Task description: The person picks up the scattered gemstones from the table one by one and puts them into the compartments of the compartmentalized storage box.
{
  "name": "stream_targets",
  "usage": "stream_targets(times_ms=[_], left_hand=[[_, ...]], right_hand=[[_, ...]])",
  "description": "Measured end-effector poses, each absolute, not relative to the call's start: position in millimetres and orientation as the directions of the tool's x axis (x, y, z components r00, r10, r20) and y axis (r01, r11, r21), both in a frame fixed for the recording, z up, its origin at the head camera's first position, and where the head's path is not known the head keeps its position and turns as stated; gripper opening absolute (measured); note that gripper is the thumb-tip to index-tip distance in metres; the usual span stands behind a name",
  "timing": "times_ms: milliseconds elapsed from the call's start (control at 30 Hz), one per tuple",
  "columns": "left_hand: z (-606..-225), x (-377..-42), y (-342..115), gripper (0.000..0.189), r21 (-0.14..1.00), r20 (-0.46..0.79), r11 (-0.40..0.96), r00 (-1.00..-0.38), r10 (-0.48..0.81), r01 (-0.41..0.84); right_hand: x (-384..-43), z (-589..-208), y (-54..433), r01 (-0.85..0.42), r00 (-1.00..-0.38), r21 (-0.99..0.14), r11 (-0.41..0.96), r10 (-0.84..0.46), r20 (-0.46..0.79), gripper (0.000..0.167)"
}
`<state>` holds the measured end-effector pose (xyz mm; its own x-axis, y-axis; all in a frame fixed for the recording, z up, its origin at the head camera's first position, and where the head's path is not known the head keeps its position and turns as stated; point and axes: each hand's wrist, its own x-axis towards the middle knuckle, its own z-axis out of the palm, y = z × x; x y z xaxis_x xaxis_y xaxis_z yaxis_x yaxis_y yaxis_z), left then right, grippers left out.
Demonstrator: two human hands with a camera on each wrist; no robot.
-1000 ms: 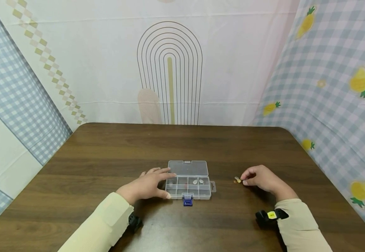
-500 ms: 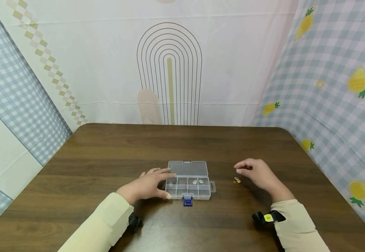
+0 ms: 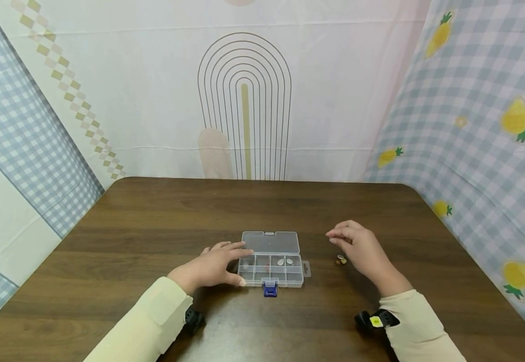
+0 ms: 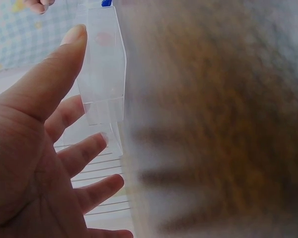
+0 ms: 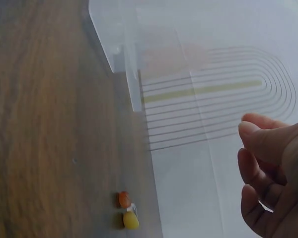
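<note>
A clear compartment box [image 3: 270, 275] lies with its lid raised at the back and a blue latch [image 3: 270, 290] at the front. My left hand [image 3: 212, 265] spans the box's left end, fingers extended, thumb by the front corner. Two whitish seed-like pieces [image 3: 281, 262] lie in back compartments; a reddish piece [image 4: 105, 38] shows through the wall. Over the table right of the box, my right hand [image 3: 357, 246] keeps thumb and forefinger tips together in a pinch; anything between them is hidden. Below it lie a reddish-brown bean [image 5: 124, 199], a yellow kernel-like piece [image 5: 130, 220] and something whitish.
The box stands on a brown wooden table [image 3: 176, 211]. A white patterned cloth [image 3: 154, 100] hangs behind the table's far edge, and checked cloth [image 3: 479, 166] hangs at the right side. A hang tab [image 3: 307, 268] juts from the box's right end.
My right hand has risen from the small pieces and moved left and away from me, its fingertips staying together. The left hand and the box have not moved.
</note>
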<state>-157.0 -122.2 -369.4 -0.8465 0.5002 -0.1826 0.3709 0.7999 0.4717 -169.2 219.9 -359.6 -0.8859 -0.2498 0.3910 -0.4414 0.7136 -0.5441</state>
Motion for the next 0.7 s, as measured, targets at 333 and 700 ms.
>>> stream_targets(times_ms=[333,700], left_hand=[[-369.0,-156.4,-122.5,0.070,0.473,-0.187,0.797,-0.841,0.507,0.375],[-370.1,-157.6,-121.8,0.070,0.479,-0.181,0.796,-0.846,0.502,0.370]], right_hand=[[-159.8,-357.6,200.9,-0.504,-0.850,-0.473,0.722,-0.319,0.418,0.014],[-153.7,-362.6,185.4,-0.597,-0.785,-0.407,0.691,-0.399,0.475,0.013]])
